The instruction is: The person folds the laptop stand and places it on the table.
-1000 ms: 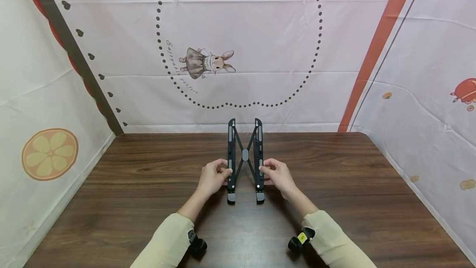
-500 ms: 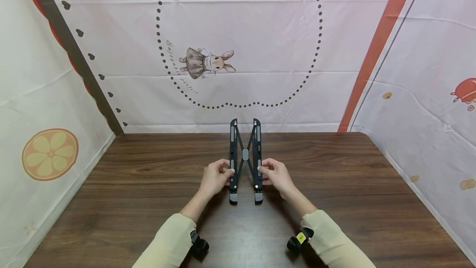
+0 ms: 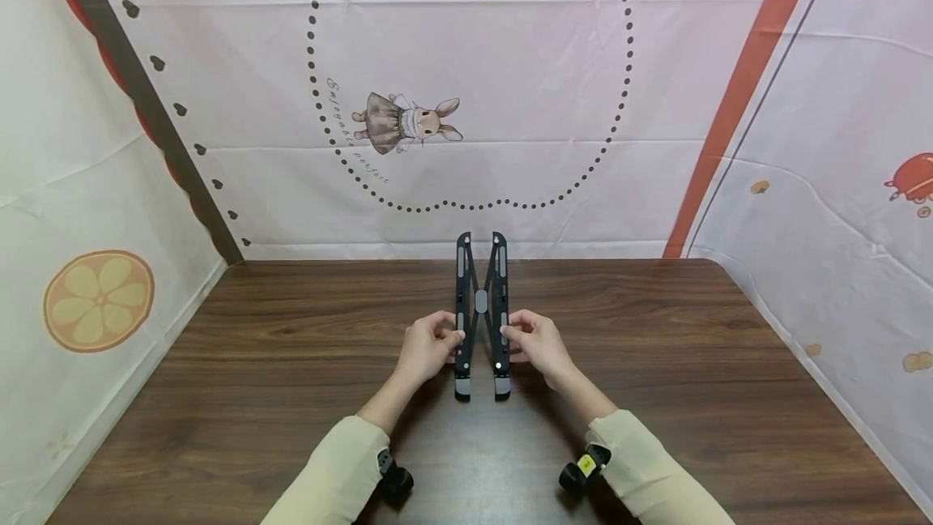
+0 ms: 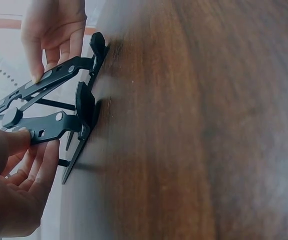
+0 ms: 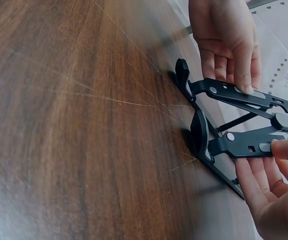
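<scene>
Nearest, the left camera [image 3: 396, 479] and the right camera [image 3: 574, 476] sit at the cuffs; a wrist lowered too far could knock 1 of them on the bench [image 3: 291, 379]. Beyond them the 2-railed stand [image 3: 481, 301] appears to rest on the bench, between the hands. The left hand [image 3: 428, 345] and the right hand [image 3: 538, 344] each pinch 1 rail, thumb on top, other fingers beneath. An uneven squeeze might skew the rails or slide the stand; a loose pinch could let 1 side slip; a thumb straying inward might get nipped near the crossing bars. Farther off, a shove away could push the far ends into the printed cloth [image 3: 554, 104].

The 2 wrist views show upturned front lips, rails sloping up and thin lower bars beneath, which the head view flattens or hides. Only the head view gives the whole X; the right wrist view cuts off the far ends.
</scene>
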The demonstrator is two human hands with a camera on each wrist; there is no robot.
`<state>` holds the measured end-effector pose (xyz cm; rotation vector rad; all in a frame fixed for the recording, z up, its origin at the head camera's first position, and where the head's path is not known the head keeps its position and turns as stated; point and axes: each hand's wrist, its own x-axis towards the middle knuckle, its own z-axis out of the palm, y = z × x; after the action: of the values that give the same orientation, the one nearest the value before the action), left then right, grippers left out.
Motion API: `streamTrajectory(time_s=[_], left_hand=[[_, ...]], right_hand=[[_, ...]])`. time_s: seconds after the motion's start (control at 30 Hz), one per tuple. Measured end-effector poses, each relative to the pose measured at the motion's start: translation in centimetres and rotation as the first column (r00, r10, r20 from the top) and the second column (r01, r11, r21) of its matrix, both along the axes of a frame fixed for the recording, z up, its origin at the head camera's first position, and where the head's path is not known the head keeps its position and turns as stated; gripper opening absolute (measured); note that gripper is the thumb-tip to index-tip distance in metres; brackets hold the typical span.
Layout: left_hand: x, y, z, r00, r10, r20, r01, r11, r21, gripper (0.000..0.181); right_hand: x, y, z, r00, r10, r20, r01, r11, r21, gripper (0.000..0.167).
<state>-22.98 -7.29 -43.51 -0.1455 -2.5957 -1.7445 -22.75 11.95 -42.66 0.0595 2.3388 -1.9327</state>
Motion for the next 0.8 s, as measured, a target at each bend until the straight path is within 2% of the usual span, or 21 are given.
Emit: streamTrajectory(time_s=[0.23,0.43,0.53,0.8], left_hand=[[0.0,0.3,0.0,1.000,-0.006,0.008,0.006,1.000,-0.005,0.015],[0.2,0.6,0.2,1.000,-0.009,0.000,0.009,1.000,-0.003,0.014],[0.2,0.7,0.1,1.000,-0.007,-0.008,0.007,1.000,0.000,0.012],[0.3,1.2,0.0,1.000,-0.014,-0.017,0.014,1.000,0.005,0.015]], right_hand=[[0.2,-0.3,0.5,0.999,0.040,0.016,-0.040,0.999,-0.014,0.015],[1.6,-0.9,2.8,0.998,0.050,0.022,-0.050,0.999,-0.003,0.016],[2.2,-1.2,3.5,0.999,0.048,0.021,-0.048,0.999,-0.003,0.015],[2.0,-1.2,3.2,0.998,0.057,0.013,-0.057,0.998,-0.011,0.015]])
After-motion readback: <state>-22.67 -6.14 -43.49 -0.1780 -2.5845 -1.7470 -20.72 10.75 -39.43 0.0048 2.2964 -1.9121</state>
